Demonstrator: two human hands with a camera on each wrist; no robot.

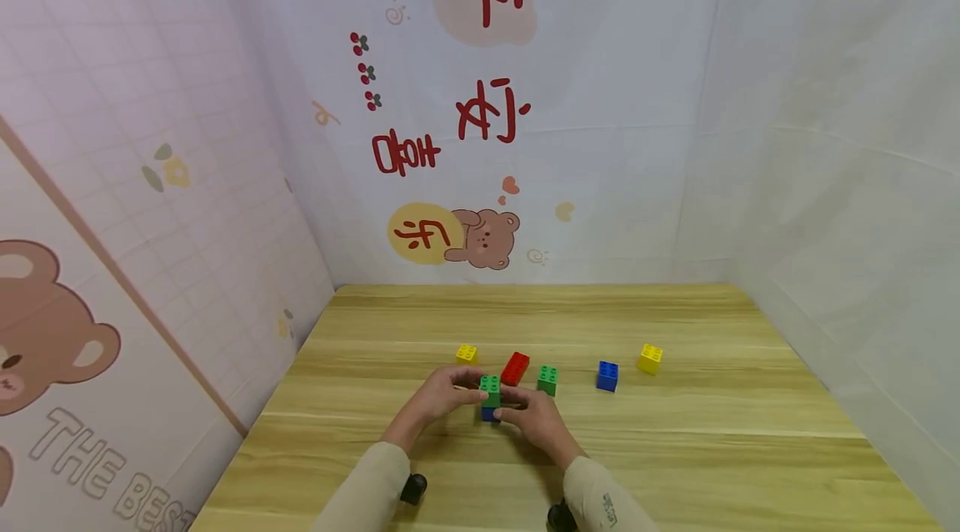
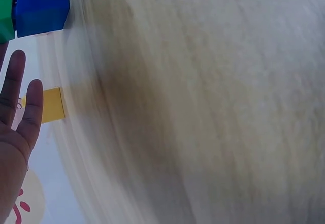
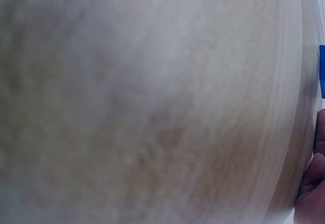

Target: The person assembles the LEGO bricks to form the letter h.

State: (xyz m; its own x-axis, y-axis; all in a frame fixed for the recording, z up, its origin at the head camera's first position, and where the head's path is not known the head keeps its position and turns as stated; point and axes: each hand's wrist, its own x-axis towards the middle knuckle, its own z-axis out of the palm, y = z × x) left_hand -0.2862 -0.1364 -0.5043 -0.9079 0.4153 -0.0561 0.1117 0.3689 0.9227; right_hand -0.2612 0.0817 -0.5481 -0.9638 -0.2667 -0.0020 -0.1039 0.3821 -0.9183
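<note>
In the head view, a green toy building block (image 1: 490,386) with studs on top sits on a blue building block (image 1: 489,414), one above the other. My left hand (image 1: 441,396) pinches the green block from the left, thumb toward me and fingers behind. From the right, my right hand (image 1: 537,418) holds the blue block low down, its thumb on the near side. The left wrist view shows the blue block (image 2: 43,8) against the green block (image 2: 6,16), with two fingers of the left hand stretched out below them. Only a sliver of the blue block (image 3: 322,71) appears in the right wrist view.
Behind the hands lie a yellow block (image 1: 467,354), a longer red block (image 1: 515,368) and another green block (image 1: 547,380). Further right stand a blue block (image 1: 607,376) and a yellow block (image 1: 650,358). Printed cloth walls border the wooden table (image 1: 712,449).
</note>
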